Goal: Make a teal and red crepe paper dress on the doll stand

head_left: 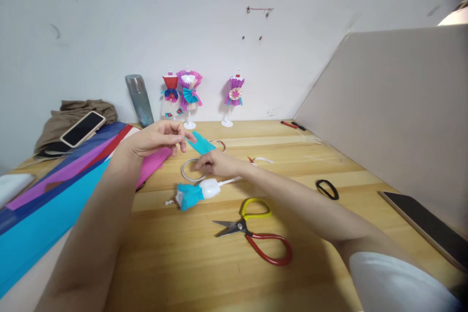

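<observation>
My left hand (164,137) hovers over the table's left part, its fingers loosely bent and apart, with nothing visible in them. My right hand (218,163) reaches down with curled fingers at the right rim of a thin, pale ring that looks like a roll of tape (184,171). Just behind it lies a piece of turquoise crepe paper (202,143). In front of the hands a small white dress-form figure (210,188) lies on its side, wrapped in a turquoise paper top (191,197). Scissors (240,226) with one yellow and one red handle lie partly spread nearer to me.
Coloured paper sheets (54,212), a phone (83,128) on brown cloth (69,113) and a bottle (139,100) are at left. Dressed mini mannequins (189,92) stand along the wall. A black band (327,189) and a dark tablet-like slab (420,224) lie right.
</observation>
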`<state>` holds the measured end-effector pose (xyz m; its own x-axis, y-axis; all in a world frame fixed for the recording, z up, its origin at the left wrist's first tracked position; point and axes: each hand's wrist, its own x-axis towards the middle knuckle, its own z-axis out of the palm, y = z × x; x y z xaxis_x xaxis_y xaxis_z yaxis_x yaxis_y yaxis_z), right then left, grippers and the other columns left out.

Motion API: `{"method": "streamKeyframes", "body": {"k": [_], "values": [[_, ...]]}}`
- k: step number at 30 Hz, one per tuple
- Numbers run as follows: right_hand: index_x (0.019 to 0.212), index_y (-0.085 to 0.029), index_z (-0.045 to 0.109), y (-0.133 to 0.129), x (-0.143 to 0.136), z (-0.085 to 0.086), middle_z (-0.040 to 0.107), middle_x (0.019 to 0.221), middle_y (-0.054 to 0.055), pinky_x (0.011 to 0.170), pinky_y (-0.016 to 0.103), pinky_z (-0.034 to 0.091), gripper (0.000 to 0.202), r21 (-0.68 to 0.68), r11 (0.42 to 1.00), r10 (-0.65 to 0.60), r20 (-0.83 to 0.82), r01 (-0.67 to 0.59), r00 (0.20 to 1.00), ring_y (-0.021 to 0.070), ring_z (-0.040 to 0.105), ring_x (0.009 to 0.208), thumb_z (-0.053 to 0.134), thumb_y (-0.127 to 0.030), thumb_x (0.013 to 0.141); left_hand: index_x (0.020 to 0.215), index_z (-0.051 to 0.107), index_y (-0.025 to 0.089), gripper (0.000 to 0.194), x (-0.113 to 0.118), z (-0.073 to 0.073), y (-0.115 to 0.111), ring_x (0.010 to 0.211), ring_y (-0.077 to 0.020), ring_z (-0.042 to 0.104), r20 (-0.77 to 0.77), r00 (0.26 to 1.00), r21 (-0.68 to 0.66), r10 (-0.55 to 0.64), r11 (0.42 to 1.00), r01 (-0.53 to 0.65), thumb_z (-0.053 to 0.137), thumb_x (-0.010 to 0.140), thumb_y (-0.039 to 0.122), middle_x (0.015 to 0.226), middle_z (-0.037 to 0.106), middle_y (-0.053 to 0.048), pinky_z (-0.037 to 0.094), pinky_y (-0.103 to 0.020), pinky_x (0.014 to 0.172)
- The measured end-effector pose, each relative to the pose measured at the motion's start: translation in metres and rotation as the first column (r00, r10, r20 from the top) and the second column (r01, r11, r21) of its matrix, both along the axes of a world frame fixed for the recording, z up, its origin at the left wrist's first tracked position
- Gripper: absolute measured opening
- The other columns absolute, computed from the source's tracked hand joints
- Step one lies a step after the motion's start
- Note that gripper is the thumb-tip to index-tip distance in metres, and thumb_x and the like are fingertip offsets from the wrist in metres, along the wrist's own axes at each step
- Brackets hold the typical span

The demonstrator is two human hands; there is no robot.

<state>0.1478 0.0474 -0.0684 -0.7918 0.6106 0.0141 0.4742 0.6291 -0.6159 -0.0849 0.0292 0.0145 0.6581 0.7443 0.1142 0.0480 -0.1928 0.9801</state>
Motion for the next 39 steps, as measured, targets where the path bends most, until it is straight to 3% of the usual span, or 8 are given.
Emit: {"method": "streamKeyframes", "body": {"k": [4, 7, 12, 16, 20, 27, 34, 39], "values": [[0.101, -0.01, 0.075, -0.003, 0.008, 0.008, 0.077, 0.097, 0.007, 0.076, 0.026, 0.05, 0.022, -0.064, 0.998, -0.018, -0.053, 0.015, 0.998, 0.0165, 0.068, 0.086, 0.057, -0.015, 0.089, 0.073, 0.061, 0.012, 0.033, -0.002, 0.001, 0.0, 0.072, -0.0147, 0.071, 0.007, 1.0, -0.004, 0.025, 1.0, -0.025, 0.082, 0.078, 0.037, 0.101, 0.075, -0.015, 0.056, -0.019, 0.054], [0.098, -0.012, 0.073, -0.017, 0.02, 0.02, 0.073, 0.086, 0.004, 0.067, 0.024, 0.045, 0.022, -0.061, 0.996, 0.073, 0.051, -0.07, 0.996, 0.0148, 0.063, 0.075, 0.067, -0.029, 0.086, 0.074, 0.061, 0.013, 0.033, -0.002, 0.003, -0.001, 0.072, -0.0148, 0.071, 0.011, 1.0, 0.007, 0.029, 1.0, -0.029, 0.083, 0.078, 0.037, 0.1, 0.076, -0.014, 0.057, -0.02, 0.055], [0.105, -0.017, 0.071, -0.051, 0.025, 0.028, 0.072, 0.099, 0.007, 0.067, 0.027, 0.04, 0.029, 0.16, 0.982, 0.054, 0.266, -0.099, 0.962, 0.0203, 0.065, 0.086, 0.075, -0.025, 0.077, 0.075, 0.062, 0.015, 0.031, 0.005, 0.008, -0.007, 0.075, -0.0171, 0.07, 0.003, 1.0, 0.052, 0.0, 0.999, -0.001, 0.08, 0.081, 0.039, 0.073, 0.073, -0.008, 0.055, -0.02, 0.055], [0.122, -0.021, 0.066, -0.066, 0.024, 0.022, 0.07, 0.108, 0.009, 0.067, 0.028, 0.041, 0.042, 0.302, 0.952, -0.043, 0.28, -0.045, 0.959, 0.0232, 0.066, 0.09, 0.073, -0.027, 0.081, 0.075, 0.062, 0.015, 0.032, 0.012, 0.016, -0.017, 0.074, -0.0178, 0.071, -0.024, 0.999, 0.118, 0.032, 0.993, -0.029, 0.08, 0.08, 0.041, 0.066, 0.071, -0.006, 0.057, -0.025, 0.064], [0.135, -0.019, 0.057, -0.07, 0.029, 0.02, 0.066, 0.117, 0.013, 0.069, 0.031, 0.046, 0.043, 0.496, 0.868, -0.103, 0.106, 0.038, 0.989, 0.0226, 0.065, 0.09, 0.061, -0.026, 0.092, 0.073, 0.062, 0.015, 0.033, 0.022, 0.027, -0.033, 0.089, -0.0219, 0.072, 0.006, 0.991, 0.21, 0.136, 0.968, -0.134, 0.08, 0.079, 0.042, 0.089, 0.076, -0.009, 0.059, -0.032, 0.077], [0.134, -0.015, 0.055, -0.067, 0.043, 0.027, 0.064, 0.118, 0.018, 0.065, 0.034, 0.051, 0.042, 0.749, 0.622, -0.19, -0.139, 0.229, 0.972, 0.0265, 0.065, 0.092, 0.056, -0.018, 0.093, 0.069, 0.061, 0.017, 0.029, 0.041, 0.045, -0.066, 0.122, -0.0319, 0.062, -0.004, 0.953, 0.345, 0.302, 0.895, -0.282, 0.075, 0.082, 0.038, 0.121, 0.071, -0.007, 0.055, -0.038, 0.095], [0.137, -0.019, 0.052, -0.069, 0.048, 0.032, 0.064, 0.116, 0.016, 0.074, 0.04, 0.057, 0.046, 0.706, 0.611, -0.245, -0.26, 0.357, 0.934, 0.0284, 0.066, 0.098, 0.058, -0.021, 0.092, 0.067, 0.062, 0.018, 0.026, 0.044, 0.049, -0.073, 0.13, -0.0343, 0.055, -0.033, 0.92, 0.425, 0.391, 0.838, -0.341, 0.074, 0.082, 0.036, 0.127, 0.068, -0.006, 0.05, -0.041, 0.104], [0.134, -0.02, 0.054, -0.07, 0.049, 0.035, 0.064, 0.114, 0.015, 0.076, 0.041, 0.057, 0.042, 0.729, 0.511, -0.276, -0.363, 0.455, 0.89, 0.0282, 0.066, 0.096, 0.057, -0.02, 0.092, 0.066, 0.063, 0.019, 0.024, 0.036, 0.054, -0.083, 0.13, -0.0328, 0.055, -0.052, 0.901, 0.546, 0.432, 0.767, -0.336, 0.073, 0.081, 0.036, 0.131, 0.068, -0.003, 0.044, -0.04, 0.11]]}}
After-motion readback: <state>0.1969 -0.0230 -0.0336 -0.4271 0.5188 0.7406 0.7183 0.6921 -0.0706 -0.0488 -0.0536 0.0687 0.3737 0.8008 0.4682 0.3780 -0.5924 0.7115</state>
